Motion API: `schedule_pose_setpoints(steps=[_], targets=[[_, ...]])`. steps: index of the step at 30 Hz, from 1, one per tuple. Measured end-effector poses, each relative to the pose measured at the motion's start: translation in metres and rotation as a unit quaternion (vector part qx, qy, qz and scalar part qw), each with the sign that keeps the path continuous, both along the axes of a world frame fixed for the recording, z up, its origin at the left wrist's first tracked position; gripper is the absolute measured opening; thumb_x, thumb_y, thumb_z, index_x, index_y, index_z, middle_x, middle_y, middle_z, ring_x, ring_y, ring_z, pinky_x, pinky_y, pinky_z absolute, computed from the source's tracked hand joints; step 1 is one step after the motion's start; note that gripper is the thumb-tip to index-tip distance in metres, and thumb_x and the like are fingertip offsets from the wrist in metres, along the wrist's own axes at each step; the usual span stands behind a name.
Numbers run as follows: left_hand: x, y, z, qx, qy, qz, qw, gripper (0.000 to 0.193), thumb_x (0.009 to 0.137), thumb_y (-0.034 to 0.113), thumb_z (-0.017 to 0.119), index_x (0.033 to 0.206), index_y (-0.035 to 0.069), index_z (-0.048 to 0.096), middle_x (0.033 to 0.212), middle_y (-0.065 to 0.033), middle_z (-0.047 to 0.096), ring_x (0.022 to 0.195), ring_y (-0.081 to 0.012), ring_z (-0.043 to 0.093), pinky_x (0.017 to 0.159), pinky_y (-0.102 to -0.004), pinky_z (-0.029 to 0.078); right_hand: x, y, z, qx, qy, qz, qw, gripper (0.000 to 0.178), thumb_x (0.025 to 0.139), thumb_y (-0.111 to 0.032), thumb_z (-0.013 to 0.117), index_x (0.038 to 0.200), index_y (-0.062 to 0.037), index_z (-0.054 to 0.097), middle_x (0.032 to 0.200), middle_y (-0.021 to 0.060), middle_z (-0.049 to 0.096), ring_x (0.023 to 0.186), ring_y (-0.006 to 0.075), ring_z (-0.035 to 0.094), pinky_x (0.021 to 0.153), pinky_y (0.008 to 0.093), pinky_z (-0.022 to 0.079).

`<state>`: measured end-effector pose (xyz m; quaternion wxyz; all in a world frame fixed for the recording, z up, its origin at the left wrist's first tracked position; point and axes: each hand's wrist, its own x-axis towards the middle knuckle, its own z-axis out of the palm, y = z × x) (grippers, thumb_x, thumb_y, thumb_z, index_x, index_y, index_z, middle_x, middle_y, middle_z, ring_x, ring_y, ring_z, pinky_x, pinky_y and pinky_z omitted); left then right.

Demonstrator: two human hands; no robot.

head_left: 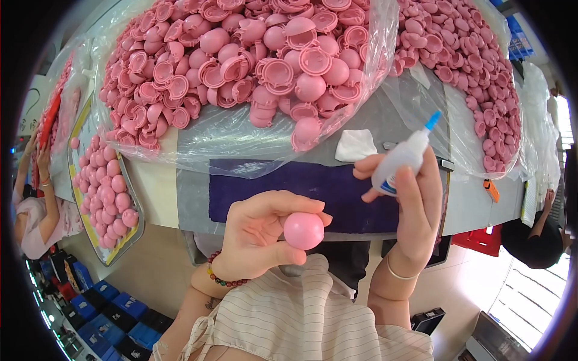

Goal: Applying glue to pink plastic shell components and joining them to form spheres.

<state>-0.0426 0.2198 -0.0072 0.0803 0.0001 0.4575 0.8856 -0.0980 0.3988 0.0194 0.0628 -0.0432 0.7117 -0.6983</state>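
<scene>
A smooth pink plastic ball is pinched between the thumb and fingers of my left hand, in front of my body. In my right hand is a translucent white glue bottle with a blue nozzle tip, tilted up and to the right. The bottle and the ball are apart. Beyond both hands lies a dark purple mat on the table. A folded white cloth rests just past the bottle.
Pink half shells pile up on clear plastic film at the back, with a second heap at the right. A tray of pink balls stands at the left. An orange tool lies at the right edge. Other people work on both sides.
</scene>
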Motion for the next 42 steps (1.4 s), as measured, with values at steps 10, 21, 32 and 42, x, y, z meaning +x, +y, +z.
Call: schedule_pose_setpoints(steps=[10, 21, 32, 42], targets=[[-0.001, 0.000, 0.003, 0.028, -0.004, -0.004, 1.000, 0.055, 0.061, 0.027, 0.076, 0.097, -0.001, 0.045, 0.086, -0.0209, 0.057, 0.070, -0.0187, 0.060, 0.063, -0.0268, 0.051, -0.006, -0.010, -0.002, 0.036, 0.001, 0.010, 0.999, 0.031, 0.087, -0.021, 0.039, 0.103, 0.0049, 0.037, 0.089, 0.0186, 0.057, 0.070, 0.0171, 0.056, 0.051, 0.0211, 0.044], [-0.003, 0.000, -0.006, -0.055, 0.139, -0.018, 0.989, 0.046, 0.059, 0.004, 0.075, 0.098, -0.005, 0.053, 0.097, -0.0144, 0.056, 0.089, -0.0215, 0.057, 0.077, -0.0303, 0.046, 0.036, -0.027, 0.001, -0.216, 0.023, -0.031, 0.976, 0.043, 0.078, -0.043, 0.051, 0.085, -0.0020, 0.038, 0.054, 0.0165, 0.052, 0.039, 0.0120, 0.041, 0.035, 0.0188, 0.030], [-0.013, -0.002, 0.010, -0.388, 0.314, 0.007, 0.866, 0.037, 0.058, 0.009, 0.075, 0.088, -0.004, 0.059, 0.082, -0.0158, 0.061, 0.070, -0.0236, 0.059, 0.061, -0.0287, 0.047, 0.034, -0.023, 0.003, -0.205, -0.004, -0.032, 0.978, 0.042, 0.079, -0.039, 0.051, 0.087, -0.0004, 0.038, 0.056, 0.0174, 0.053, 0.042, 0.0151, 0.046, 0.038, 0.0200, 0.035], [-0.010, -0.001, -0.003, -0.181, 0.169, -0.011, 0.969, 0.047, 0.061, 0.012, 0.076, 0.096, -0.004, 0.050, 0.089, -0.0213, 0.059, 0.079, -0.0224, 0.059, 0.069, -0.0307, 0.047, 0.035, -0.017, -0.007, -0.196, -0.039, 0.058, 0.978, 0.034, 0.079, -0.024, 0.046, 0.095, 0.0024, 0.034, 0.073, 0.0153, 0.055, 0.064, 0.0194, 0.053, 0.060, 0.0296, 0.044]])
